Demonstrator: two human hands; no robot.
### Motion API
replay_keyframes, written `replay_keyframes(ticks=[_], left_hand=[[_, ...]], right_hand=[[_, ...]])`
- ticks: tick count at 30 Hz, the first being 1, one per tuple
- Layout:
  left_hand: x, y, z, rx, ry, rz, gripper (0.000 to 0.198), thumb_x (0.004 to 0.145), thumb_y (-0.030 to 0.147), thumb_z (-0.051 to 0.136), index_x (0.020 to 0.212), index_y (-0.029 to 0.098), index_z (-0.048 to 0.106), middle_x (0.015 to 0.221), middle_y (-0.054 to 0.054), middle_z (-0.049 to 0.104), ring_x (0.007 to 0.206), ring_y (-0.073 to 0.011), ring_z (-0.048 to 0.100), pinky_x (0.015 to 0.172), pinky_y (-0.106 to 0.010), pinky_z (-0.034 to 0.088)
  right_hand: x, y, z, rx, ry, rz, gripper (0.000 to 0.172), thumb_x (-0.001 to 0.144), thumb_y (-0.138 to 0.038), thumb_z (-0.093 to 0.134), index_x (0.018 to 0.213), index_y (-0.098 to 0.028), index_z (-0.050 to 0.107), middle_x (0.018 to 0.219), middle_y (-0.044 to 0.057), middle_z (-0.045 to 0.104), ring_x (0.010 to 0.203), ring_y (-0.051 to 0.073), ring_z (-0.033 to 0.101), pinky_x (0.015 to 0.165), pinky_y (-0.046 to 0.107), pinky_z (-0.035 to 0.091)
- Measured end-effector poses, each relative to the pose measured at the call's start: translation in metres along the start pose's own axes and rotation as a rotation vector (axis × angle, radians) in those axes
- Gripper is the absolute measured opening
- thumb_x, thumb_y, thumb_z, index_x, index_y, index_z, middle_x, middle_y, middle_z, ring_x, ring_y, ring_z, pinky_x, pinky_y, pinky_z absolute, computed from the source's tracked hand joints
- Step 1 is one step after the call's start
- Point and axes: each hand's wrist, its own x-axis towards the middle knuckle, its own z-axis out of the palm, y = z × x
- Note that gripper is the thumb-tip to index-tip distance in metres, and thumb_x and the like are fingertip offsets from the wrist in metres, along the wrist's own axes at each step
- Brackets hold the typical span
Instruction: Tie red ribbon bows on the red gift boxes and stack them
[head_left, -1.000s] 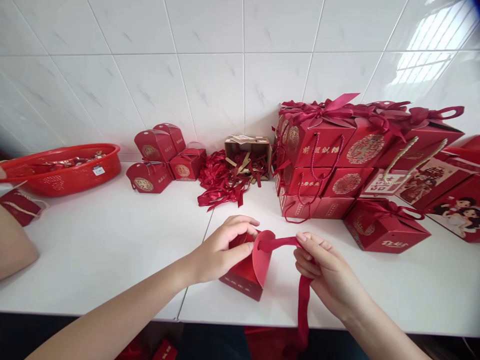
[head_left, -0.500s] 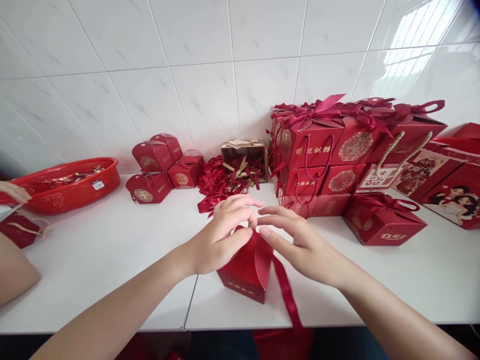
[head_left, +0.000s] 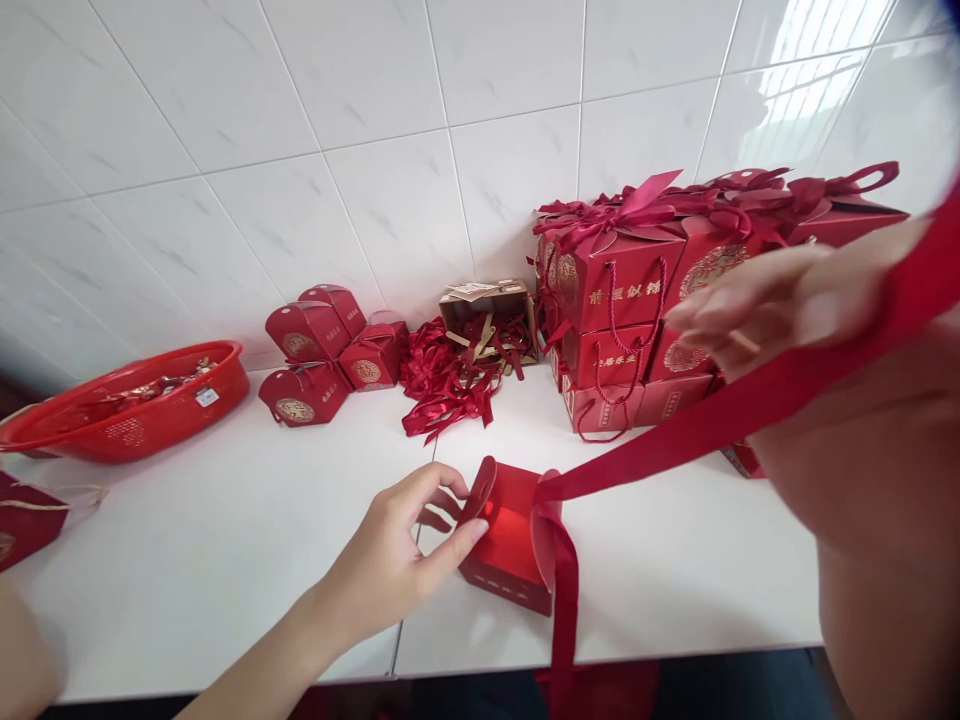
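A small dark red gift box (head_left: 510, 588) stands on the white table, its top open and its bright red inside showing. My left hand (head_left: 397, 550) is at the box's left flap, thumb and fingers closed lightly about it. A wide red satin ribbon (head_left: 652, 450) passes through the right flap, with one end hanging down over the table's front edge. Raised at the right, close to the camera and partly blurred, my right hand (head_left: 832, 290) grips the ribbon's long end, which stretches across it.
Stacked red gift boxes (head_left: 630, 280) with bows stand at the back right. Loose ribbons (head_left: 450, 400) lie beside a small open carton (head_left: 487, 310). Several closed boxes (head_left: 307, 390) sit left of these, near a red plastic basket (head_left: 157, 420). Another person's arm (head_left: 22, 640) shows at the left edge.
My hands have parted from above the box. The right has drawn the ribbon up and right; the left has moved down to the left flap. The box top has spread open.
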Motion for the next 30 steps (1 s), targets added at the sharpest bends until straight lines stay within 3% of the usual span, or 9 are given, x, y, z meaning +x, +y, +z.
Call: replay_keyframes(ticks=[3, 6, 9, 14, 23, 30], left_hand=[[-0.004, -0.006, 0.012, -0.199, 0.147, -0.066, 0.012, 0.090, 0.034, 0.053, 0.089, 0.022, 0.051, 0.086, 0.000, 0.054, 0.077, -0.0138, 0.057, 0.063, -0.023, 0.048], [-0.005, -0.006, 0.019, -0.342, 0.210, -0.099, 0.016, 0.091, 0.036, 0.052, 0.085, 0.021, 0.048, 0.078, 0.002, 0.050, 0.067, -0.0107, 0.049, 0.058, -0.021, 0.043], [-0.005, -0.004, 0.023, -0.382, 0.226, -0.117, 0.018, 0.092, 0.036, 0.050, 0.083, 0.021, 0.045, 0.072, 0.004, 0.045, 0.061, -0.0094, 0.042, 0.056, -0.021, 0.038], [-0.005, -0.004, 0.024, -0.383, 0.227, -0.150, 0.019, 0.092, 0.037, 0.049, 0.083, 0.022, 0.043, 0.068, 0.005, 0.042, 0.059, -0.0102, 0.040, 0.056, -0.022, 0.036], [-0.009, -0.003, 0.027, -0.365, 0.223, -0.132, 0.017, 0.092, 0.036, 0.049, 0.084, 0.023, 0.043, 0.070, 0.005, 0.042, 0.059, -0.0101, 0.038, 0.055, -0.022, 0.035], [-0.003, 0.005, 0.025, -0.461, 0.154, -0.160, 0.020, 0.094, 0.043, 0.043, 0.101, 0.025, 0.045, 0.074, 0.002, 0.055, 0.070, -0.0142, 0.054, 0.065, -0.026, 0.048]], right_hand=[[-0.004, 0.024, 0.018, -0.105, -0.219, 0.021, 0.023, 0.094, -0.029, 0.050, 0.072, -0.024, 0.057, 0.098, 0.002, 0.062, 0.098, 0.021, 0.059, 0.083, 0.033, 0.046], [-0.009, 0.060, 0.039, -0.312, -0.503, 0.098, 0.022, 0.093, -0.025, 0.047, 0.073, -0.021, 0.056, 0.111, 0.006, 0.058, 0.111, 0.024, 0.053, 0.095, 0.038, 0.040], [-0.013, 0.084, 0.051, -0.446, -0.620, 0.169, 0.024, 0.091, -0.018, 0.045, 0.068, -0.019, 0.050, 0.114, 0.009, 0.056, 0.124, 0.026, 0.043, 0.100, 0.044, 0.035], [-0.018, 0.093, 0.054, -0.475, -0.637, 0.233, 0.025, 0.090, -0.015, 0.043, 0.066, -0.020, 0.048, 0.108, 0.009, 0.058, 0.127, 0.025, 0.041, 0.100, 0.044, 0.035], [-0.014, 0.094, 0.053, -0.404, -0.606, 0.279, 0.030, 0.089, -0.017, 0.044, 0.060, -0.020, 0.049, 0.102, 0.008, 0.061, 0.115, 0.024, 0.050, 0.097, 0.041, 0.039], [-0.010, 0.099, 0.054, -0.405, -0.616, 0.287, 0.027, 0.088, -0.021, 0.047, 0.063, -0.019, 0.056, 0.114, 0.007, 0.060, 0.109, 0.024, 0.052, 0.098, 0.042, 0.037]])
